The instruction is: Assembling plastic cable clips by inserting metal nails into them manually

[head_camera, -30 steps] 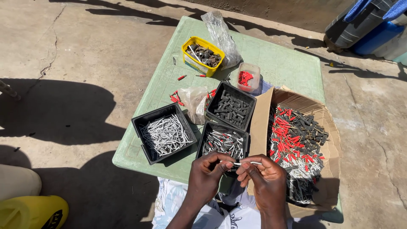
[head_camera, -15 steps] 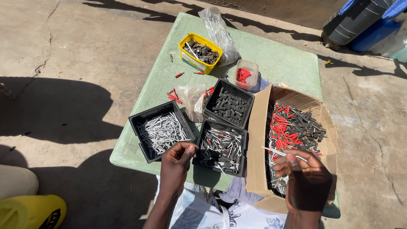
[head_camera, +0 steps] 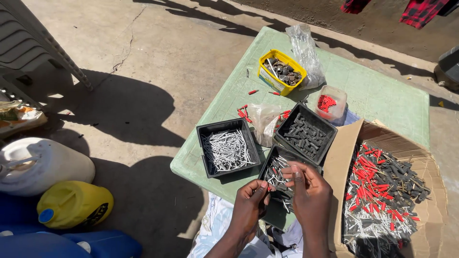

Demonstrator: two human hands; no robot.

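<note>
Both hands meet over the near black tray [head_camera: 279,184], the one holding mixed metal pins and dark pieces. The left hand [head_camera: 249,208] and the right hand [head_camera: 311,193] have their fingertips pressed together around something small between them, probably one of the pins with a dark cap, though the piece is too small and too hidden by the fingers to name for certain. Half a second ago the hands were well apart, the left at this tray and the right over the cardboard box; now the right has come back in and the two have closed on one another, which looks like a part fetched from each side and brought together for fitting.

Just left of the hands sits a second black tray [head_camera: 228,151] full of bare silvery pins, and behind it a third black tray [head_camera: 306,134] of dark caps. To the right, the open cardboard box [head_camera: 385,191] holds a heap of red-handled and dark-handled pieces. Farther back on the green table [head_camera: 382,91] stand a yellow tub [head_camera: 279,71] of metal bits, a clear plastic bag [head_camera: 303,48], and a small clear tub [head_camera: 330,102] with red parts. A few red pieces lie loose on the table near a crumpled bag [head_camera: 263,122].
</note>
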